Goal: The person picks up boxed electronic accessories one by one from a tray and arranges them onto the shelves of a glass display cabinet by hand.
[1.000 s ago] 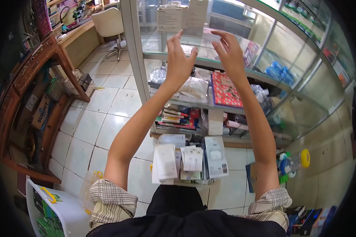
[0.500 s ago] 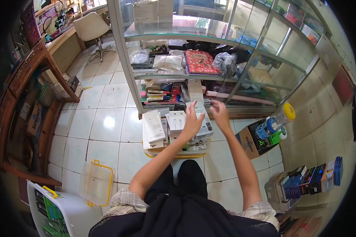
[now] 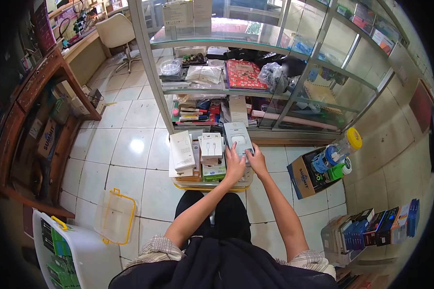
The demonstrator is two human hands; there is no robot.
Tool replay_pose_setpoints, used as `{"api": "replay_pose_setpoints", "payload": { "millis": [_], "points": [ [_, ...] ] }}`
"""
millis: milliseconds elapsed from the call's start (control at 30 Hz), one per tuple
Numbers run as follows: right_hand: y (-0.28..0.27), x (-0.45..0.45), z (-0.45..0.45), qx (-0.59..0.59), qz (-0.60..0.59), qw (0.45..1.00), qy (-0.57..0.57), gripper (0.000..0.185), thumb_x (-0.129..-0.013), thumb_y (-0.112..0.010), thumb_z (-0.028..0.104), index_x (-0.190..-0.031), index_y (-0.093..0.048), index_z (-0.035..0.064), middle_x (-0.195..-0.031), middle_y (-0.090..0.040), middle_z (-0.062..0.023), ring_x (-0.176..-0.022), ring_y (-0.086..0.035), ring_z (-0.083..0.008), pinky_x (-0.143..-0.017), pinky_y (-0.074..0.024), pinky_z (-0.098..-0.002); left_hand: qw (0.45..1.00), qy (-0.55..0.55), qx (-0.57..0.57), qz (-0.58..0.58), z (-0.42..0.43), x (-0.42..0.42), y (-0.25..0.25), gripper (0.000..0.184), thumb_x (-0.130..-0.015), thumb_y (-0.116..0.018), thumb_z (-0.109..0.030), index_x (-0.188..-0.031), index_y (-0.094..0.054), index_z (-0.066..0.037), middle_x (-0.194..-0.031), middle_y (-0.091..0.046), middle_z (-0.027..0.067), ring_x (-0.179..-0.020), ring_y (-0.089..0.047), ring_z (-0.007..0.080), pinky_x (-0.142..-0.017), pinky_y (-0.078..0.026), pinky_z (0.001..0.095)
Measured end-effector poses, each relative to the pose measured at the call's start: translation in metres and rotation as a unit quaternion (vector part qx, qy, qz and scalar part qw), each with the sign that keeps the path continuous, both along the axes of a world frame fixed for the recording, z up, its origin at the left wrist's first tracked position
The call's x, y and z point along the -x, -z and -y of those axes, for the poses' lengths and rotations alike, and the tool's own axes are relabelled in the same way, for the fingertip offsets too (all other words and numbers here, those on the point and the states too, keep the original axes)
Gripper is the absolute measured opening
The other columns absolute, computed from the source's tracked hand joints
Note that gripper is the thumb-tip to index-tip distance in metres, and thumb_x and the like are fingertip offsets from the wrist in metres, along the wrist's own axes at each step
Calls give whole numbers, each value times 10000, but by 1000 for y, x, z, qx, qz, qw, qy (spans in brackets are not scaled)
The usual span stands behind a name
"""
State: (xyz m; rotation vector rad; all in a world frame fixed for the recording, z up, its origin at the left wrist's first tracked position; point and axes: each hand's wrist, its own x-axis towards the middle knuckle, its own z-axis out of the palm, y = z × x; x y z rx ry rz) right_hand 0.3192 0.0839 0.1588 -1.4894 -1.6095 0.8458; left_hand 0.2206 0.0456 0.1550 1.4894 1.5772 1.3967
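A pale grey box with a white earbud case pictured on its face (image 3: pixel 237 134) lies on top of the yellow-rimmed container (image 3: pixel 181 186). My left hand (image 3: pixel 235 167) rests on the lower left of this box, fingers stretched over its face. At its lower right side, my right hand (image 3: pixel 257 160) grips the edge, thumb on the face and fingers along the side. Left of it are a white cable box (image 3: pixel 211 146), a green-and-white packet (image 3: pixel 213 170) and a tall white box (image 3: pixel 181 151). The container's inside is mostly hidden by the boxes.
A glass cabinet (image 3: pixel 214 91) with packed shelves stands ahead. Right are a cardboard box (image 3: pixel 300 176) with jars and a bin (image 3: pixel 335 241) of boxes. A clear yellow-edged lid (image 3: pixel 116 216), a white tub (image 3: pixel 94 255) and a wooden cabinet (image 3: pixel 31 91) are left.
Both hands have come down from the air above the container onto the grey earbud box. My right hand has closed on its edge. The green-and-white packet is now more visible.
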Motion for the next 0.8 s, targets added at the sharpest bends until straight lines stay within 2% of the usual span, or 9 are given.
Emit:
{"api": "replay_pose_setpoints", "payload": {
  "millis": [300, 367, 433, 500, 533, 567, 633, 667, 800],
  "points": [
    [-1, -2, 7, -121, -27, 992, 24, 423, -765, -546, 134, -1147, -421, 2, -1002, -554, -183, -893, -559, -259, -756, -428, -314, 998, 32, -42, 14, 12, 0, -23, 571, -737, -479, -14, -1257, -244, -37, -1269, -158, 319, -1203, -154, 441, -997, -153, 437],
    [-27, -3, 13, -112, -28, 993, 23, 421, -772, -537, 128, -1152, -416, -6, -1053, -532, -181, -928, -541, -239, -786, -415, -306, 998, 24, -49, 7, 18, -1, -45, 556, -752, -473, -23, -1261, -251, -41, -1281, -185, 274, -1221, -151, 400, -1005, -143, 417],
    [-55, -5, 16, -135, -85, 987, -5, 435, -777, -526, 130, -1162, -393, -22, -1118, -470, -214, -1046, -457, -319, -874, -356, -346, 998, 17, -62, -1, 25, -1, -73, 540, -766, -466, -31, -1265, -258, -45, -1294, -212, 229, -1239, -148, 359, -1012, -134, 397],
    [-85, -6, 18, -151, -88, 985, -8, 436, -782, -524, 131, -1165, -391, -27, -1118, -469, -209, -1047, -460, -299, -879, -350, -334, 992, 35, -118, 2, 29, 5, -97, 529, -783, -466, -73, -1270, -259, -49, -1294, -252, 183, -1246, -153, 335, -1016, -114, 386],
    [-103, -6, 22, -165, -106, 980, -17, 437, -784, -523, 132, -1167, -389, -29, -1118, -470, -205, -1046, -459, -293, -882, -346, -327, 991, 19, -133, -6, 27, 9, -104, 508, -815, -451, -112, -1281, -253, -81, -1298, -287, 120, -1229, -221, 277, -977, -223, 375],
    [-115, -6, 22, -178, -123, 976, -26, 438, -787, -522, 133, -1170, -387, -30, -1118, -470, -202, -1045, -458, -286, -885, -341, -319, 990, 20, -138, -6, 25, 14, -111, 508, -815, -451, -112, -1281, -253, -81, -1298, -287, 120, -1229, -221, 277, -977, -223, 375],
    [-134, -5, 17, -190, -140, 971, -40, 427, -799, -516, 140, -1173, -391, -23, -1136, -469, -171, -1049, -452, -245, -891, -331, -300, 941, 109, -130, 291, 30, 26, -143, 499, -844, -436, -138, -1301, -234, -123, -1297, -293, 93, -1177, -300, 212, -883, -341, 350],
    [-150, -5, 22, -183, -188, 963, -60, 417, -807, -509, 142, -1174, -394, -19, -1141, -467, -156, -1057, -443, -225, -895, -325, -292, 931, 114, -92, 335, 34, 33, -162, 502, -860, -436, -156, -1311, -218, -150, -1288, -304, 78, -1110, -362, 157, -786, -398, 304],
    [-202, 6, 40, -187, -243, 945, -116, 388, -828, -490, 149, -1170, -397, -6, -1163, -446, -126, -1071, -419, -182, -905, -314, -281, 902, 167, -110, 382, 23, 54, -178, 500, -857, -460, -165, -1302, -235, -131, -1235, -356, 75, -1062, -414, 147, -769, -416, 285]
  ]
}}
